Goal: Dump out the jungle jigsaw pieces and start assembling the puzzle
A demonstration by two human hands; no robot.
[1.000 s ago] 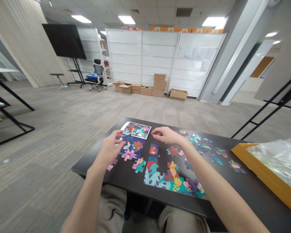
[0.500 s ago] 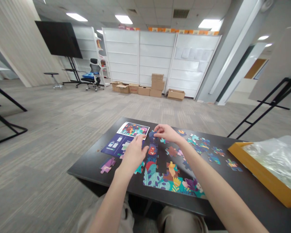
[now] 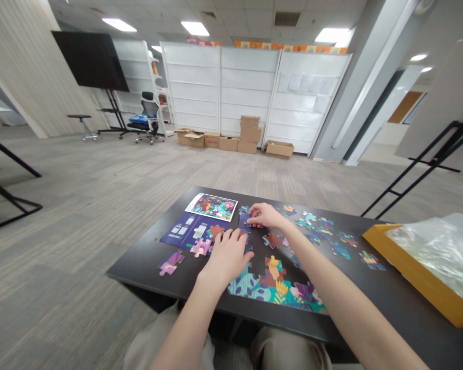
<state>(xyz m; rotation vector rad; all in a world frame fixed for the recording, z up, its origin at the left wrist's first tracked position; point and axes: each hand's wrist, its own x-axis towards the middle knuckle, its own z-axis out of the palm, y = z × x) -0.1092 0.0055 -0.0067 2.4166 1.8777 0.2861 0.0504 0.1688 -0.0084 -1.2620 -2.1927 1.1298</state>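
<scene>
**Dark blue jigsaw piece at the right hand's nine o'clock**

With twelve o'clock pointing away from the person, the dark blue jigsaw piece (image 3: 244,220) lies at nine o'clock from the right hand (image 3: 265,215), just beside its fingertips. From the left hand (image 3: 227,254) it lies at about one o'clock, farther off, so the right hand is the nearer.

The right hand is curled, thumb and fingers nearly together at the piece's three o'clock edge; whether they grip it or only touch it, I cannot tell. The left hand is open, palm down with fingers spread, over the side column of the puzzle and covering much of it. It has no visible hold on anything; how firmly it presses is hidden.

That column has its long axis roughly from twelve to six o'clock, with the dark blue piece near its far end. It meets the bottom strip (image 3: 254,289), which runs off towards three or four o'clock. The picture card (image 3: 214,206) lies between nine and ten o'clock from the piece, and a loose brown piece (image 3: 272,240) at four.
</scene>
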